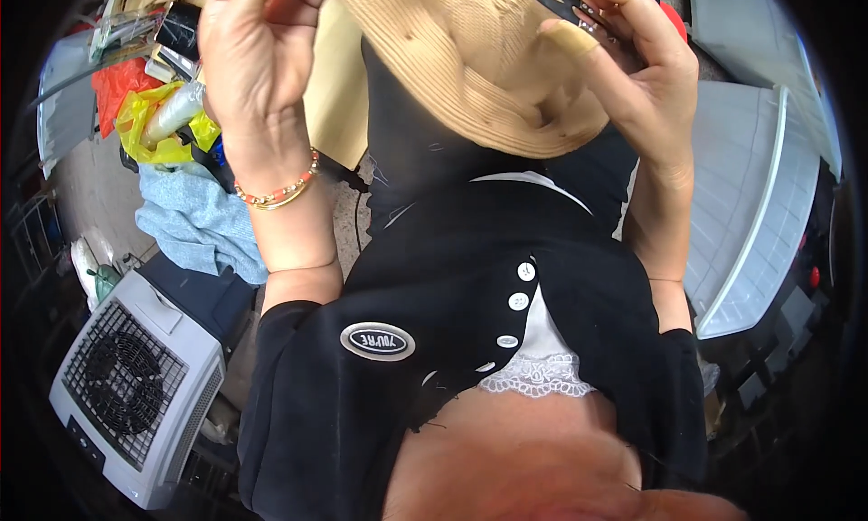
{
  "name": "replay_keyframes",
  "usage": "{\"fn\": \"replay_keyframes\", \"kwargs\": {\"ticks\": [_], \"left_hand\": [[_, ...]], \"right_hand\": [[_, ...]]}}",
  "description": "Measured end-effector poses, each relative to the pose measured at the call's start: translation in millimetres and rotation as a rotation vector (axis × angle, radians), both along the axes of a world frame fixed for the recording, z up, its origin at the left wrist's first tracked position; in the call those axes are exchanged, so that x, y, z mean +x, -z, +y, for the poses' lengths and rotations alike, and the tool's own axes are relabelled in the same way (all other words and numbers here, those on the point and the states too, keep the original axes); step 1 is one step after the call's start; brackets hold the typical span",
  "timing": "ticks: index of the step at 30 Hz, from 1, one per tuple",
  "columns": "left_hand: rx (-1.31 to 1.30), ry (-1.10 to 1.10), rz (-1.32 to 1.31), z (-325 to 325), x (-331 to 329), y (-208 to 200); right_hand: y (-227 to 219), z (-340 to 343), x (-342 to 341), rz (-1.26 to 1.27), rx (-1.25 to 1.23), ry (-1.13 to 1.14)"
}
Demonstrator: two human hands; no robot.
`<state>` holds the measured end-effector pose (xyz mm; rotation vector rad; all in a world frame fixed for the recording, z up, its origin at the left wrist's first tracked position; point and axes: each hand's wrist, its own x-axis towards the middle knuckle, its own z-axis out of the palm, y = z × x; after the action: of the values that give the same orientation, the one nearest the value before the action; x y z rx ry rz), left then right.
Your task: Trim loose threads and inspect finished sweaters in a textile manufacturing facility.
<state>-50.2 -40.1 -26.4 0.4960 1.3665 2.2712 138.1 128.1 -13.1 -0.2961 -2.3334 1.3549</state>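
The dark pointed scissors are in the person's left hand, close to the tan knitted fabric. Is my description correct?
Not quite: the hand is wrong. The head view shows the dark pointed scissors in the person's right hand, not in the left hand. They are indeed close to the tan knitted fabric.

Layout: knit fabric (425,78) between left hand (258,51) and right hand (646,69), over lap (411,155). Snips (559,8) in right hand, tips over fabric. Left side, far to near: plastic bag (136,127), cloth (194,218), air cooler (127,385). Right: plastic tray (731,159) beside forearm (660,218).
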Motion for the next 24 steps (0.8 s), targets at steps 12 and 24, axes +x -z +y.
{"fn": "replay_keyframes", "kwargs": {"ticks": [12, 24], "left_hand": [[0.286, 0.507, -0.192, -3, -131, -46], [0.188, 0.419, -0.095, 41, -176, -131]], "right_hand": [[64, 11, 44, -0.025, 0.141, -0.105], [63, 31, 31, 0.218, 0.057, -0.171]]}}
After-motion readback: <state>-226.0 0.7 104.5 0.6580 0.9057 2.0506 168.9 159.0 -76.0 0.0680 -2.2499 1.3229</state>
